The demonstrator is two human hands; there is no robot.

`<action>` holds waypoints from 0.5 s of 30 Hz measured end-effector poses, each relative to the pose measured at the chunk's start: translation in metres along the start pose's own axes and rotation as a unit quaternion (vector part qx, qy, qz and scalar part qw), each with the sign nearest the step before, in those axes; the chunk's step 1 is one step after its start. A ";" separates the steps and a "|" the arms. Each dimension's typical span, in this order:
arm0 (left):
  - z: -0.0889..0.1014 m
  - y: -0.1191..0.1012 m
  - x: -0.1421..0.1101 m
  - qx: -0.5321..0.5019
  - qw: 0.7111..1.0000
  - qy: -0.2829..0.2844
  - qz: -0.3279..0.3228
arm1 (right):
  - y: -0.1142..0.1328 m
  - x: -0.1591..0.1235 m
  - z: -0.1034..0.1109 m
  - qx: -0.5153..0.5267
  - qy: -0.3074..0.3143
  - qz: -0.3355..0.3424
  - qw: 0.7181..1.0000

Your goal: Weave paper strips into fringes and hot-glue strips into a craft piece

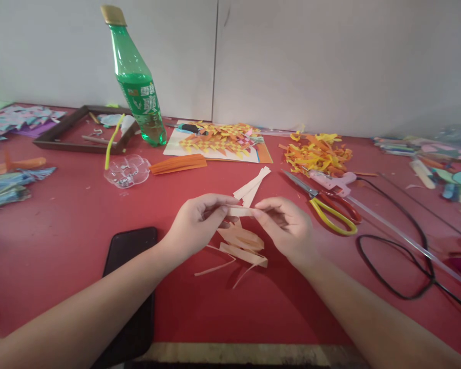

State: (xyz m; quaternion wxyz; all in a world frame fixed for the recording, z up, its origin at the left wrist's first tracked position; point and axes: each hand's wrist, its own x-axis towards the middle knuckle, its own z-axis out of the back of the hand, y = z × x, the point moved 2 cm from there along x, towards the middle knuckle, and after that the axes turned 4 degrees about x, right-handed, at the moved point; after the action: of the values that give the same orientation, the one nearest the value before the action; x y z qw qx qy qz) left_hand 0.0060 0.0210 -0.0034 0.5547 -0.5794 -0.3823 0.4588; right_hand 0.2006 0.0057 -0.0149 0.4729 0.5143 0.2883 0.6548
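Between my two hands stretches a pale cream paper strip [239,210], level above the table. My left hand [200,221] pinches one end between thumb and fingers. At the other end, the thumb and index finger of my right hand [286,225] are closed on it. Beneath lie loose cream and peach paper strips [244,252], some folded, with thin offcuts beside them. Just beyond my hands, more pale strips [252,187] lie crossed. Scissors [330,205] with yellow and red handles rest to the right of my right hand.
A green bottle [138,84] stands at back left by a dark frame [80,148]. Woven orange-yellow paper [218,141] and a curled paper pile [318,154] lie behind. A pink glue gun [334,183] trails a black cord [397,297]. A phone [132,251] lies under my left forearm.
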 end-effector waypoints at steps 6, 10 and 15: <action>0.001 0.001 -0.001 0.020 1.000 0.009 -0.017 | -0.001 0.001 0.002 0.000 -0.010 0.016 1.000; 0.002 0.002 0.000 0.016 1.000 -0.007 -0.018 | 0.002 0.000 0.001 -0.003 -0.006 0.029 1.000; 0.003 0.002 -0.001 -0.001 1.000 -0.012 -0.008 | 0.003 -0.001 0.002 0.028 0.010 0.021 0.999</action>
State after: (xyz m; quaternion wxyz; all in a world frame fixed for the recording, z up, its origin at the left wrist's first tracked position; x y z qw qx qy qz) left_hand 0.0030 0.0206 -0.0047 0.5532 -0.5713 -0.3936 0.4611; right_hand 0.2010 0.0033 -0.0120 0.4415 0.5270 0.3003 0.6611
